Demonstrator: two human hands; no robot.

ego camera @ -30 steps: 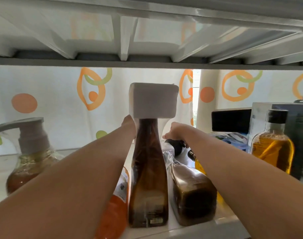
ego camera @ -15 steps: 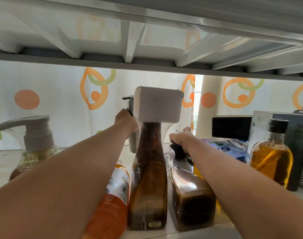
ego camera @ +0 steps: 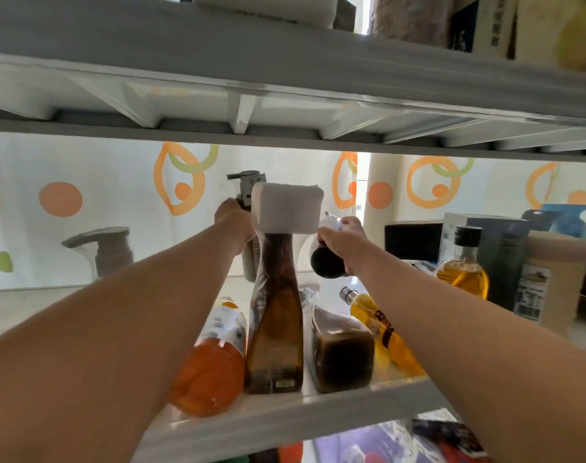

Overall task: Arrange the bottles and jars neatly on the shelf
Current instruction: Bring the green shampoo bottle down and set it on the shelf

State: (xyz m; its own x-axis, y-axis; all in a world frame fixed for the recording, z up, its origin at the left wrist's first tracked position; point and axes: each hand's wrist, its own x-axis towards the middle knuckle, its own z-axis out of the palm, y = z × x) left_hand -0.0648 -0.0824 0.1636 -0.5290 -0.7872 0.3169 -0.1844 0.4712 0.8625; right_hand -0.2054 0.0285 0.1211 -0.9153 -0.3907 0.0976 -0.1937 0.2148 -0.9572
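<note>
Both arms reach deep into the white shelf [ego camera: 284, 419]. My left hand [ego camera: 233, 220] grips a grey pump bottle [ego camera: 248, 195] and holds it upright behind the tall brown bottle with a white square cap [ego camera: 274, 315]. My right hand [ego camera: 343, 237] grips a small dark bottle [ego camera: 326, 262], lifted above the shelf and tilted. An orange bottle [ego camera: 211, 369] lies on its side at the front left. A short dark-brown bottle [ego camera: 341, 352] and a yellow bottle [ego camera: 381, 329] lie to the right of the tall one.
A pump dispenser [ego camera: 101, 252] stands at the left. An amber bottle with a black cap [ego camera: 463, 269], a beige container [ego camera: 548, 282] and boxes [ego camera: 415, 240] fill the right side. The upper shelf [ego camera: 284, 61] hangs low overhead. A patterned curtain [ego camera: 118, 202] backs the shelf.
My left hand has raised the grey pump bottle from behind the tall brown bottle. My right hand has picked the small dark bottle up off the shelf. The view has tilted upward.
</note>
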